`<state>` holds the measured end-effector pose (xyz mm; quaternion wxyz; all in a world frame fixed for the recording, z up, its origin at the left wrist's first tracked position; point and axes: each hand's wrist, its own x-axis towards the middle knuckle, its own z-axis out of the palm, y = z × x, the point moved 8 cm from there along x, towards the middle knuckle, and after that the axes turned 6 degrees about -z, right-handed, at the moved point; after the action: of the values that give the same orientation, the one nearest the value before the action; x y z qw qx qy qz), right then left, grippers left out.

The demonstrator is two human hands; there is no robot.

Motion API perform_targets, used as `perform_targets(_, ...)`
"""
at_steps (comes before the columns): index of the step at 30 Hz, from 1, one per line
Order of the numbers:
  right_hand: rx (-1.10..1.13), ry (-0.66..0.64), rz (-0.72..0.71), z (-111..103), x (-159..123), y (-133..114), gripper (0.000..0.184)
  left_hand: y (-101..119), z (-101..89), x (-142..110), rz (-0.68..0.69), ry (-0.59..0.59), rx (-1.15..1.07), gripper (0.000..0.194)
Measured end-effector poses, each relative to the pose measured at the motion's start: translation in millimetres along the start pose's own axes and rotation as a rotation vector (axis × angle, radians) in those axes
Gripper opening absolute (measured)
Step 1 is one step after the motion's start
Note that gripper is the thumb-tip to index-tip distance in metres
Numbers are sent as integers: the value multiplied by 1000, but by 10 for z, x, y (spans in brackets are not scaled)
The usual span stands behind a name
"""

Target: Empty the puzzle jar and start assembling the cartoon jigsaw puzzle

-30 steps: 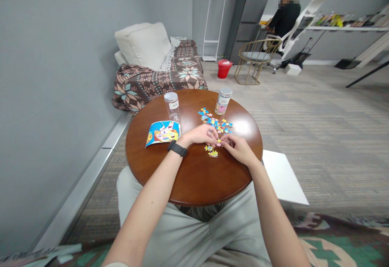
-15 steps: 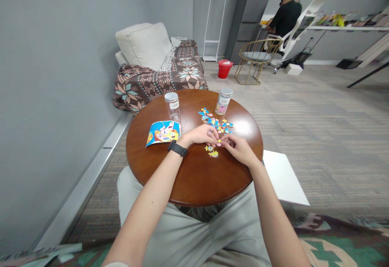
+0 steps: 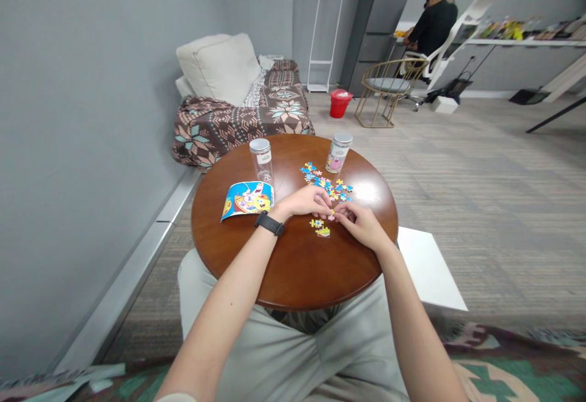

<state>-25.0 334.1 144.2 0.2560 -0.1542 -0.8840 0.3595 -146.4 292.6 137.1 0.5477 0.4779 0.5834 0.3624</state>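
Observation:
My left hand (image 3: pixel 312 201) and my right hand (image 3: pixel 359 220) meet over the round table, fingertips pinched on small pink and yellow jigsaw puzzle pieces (image 3: pixel 332 216). Whether these pieces are joined cannot be made out. Just nearer to me lie a yellow-and-blue puzzle piece (image 3: pixel 316 223) and a few yellow-green joined pieces (image 3: pixel 323 232). Beyond my hands spreads a loose heap of puzzle pieces (image 3: pixel 320 180), mostly blue, some pink and yellow. A curled picture sheet (image 3: pixel 247 199) with cartoon figures lies left of my left hand.
On the brown table (image 3: pixel 293 274) stand a clear jar (image 3: pixel 264 167) with a silver lid and a printed jar (image 3: pixel 337 157). A covered sofa (image 3: pixel 238 118) is behind it, with a red bin (image 3: pixel 339 104) and gold chair (image 3: pixel 389 85). A person (image 3: pixel 434 24) sits farther back.
My fingers shift very slightly around the pink and yellow pieces. The whole view slides a little to the right; everything else on the table stays put.

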Motion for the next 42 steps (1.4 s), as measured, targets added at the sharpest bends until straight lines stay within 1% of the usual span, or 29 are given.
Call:
perform_targets(3,-18,-4,1,4,-5,15,22,-13,-72,-7,-9,34,34,25)
perform_targets(6,-28,6,-5,-3,-7,22,23,-14,-211,-53,-31,117,85,19)
perform_targets(9,-25,8,-7,-6,-2,20,23,-32,-352,-120,-89,211,166,17)
perform_targets(11,-22,2,-5,-4,1,18,23,-50,-395,-151,-130,237,195,17)
perform_targets(13,-22,0,-6,-4,4,13,22,-59,-386,-160,-147,223,192,18)
perform_targets(19,-24,8,-3,-10,2,8,22,-60,-276,-139,-142,132,196,18)
perform_targets(31,-28,5,9,-8,-1,22,25,-59,-305,-152,-161,163,218,19)
perform_targets(42,-17,6,6,0,-3,29,25,-65,-302,-135,-151,159,222,20)
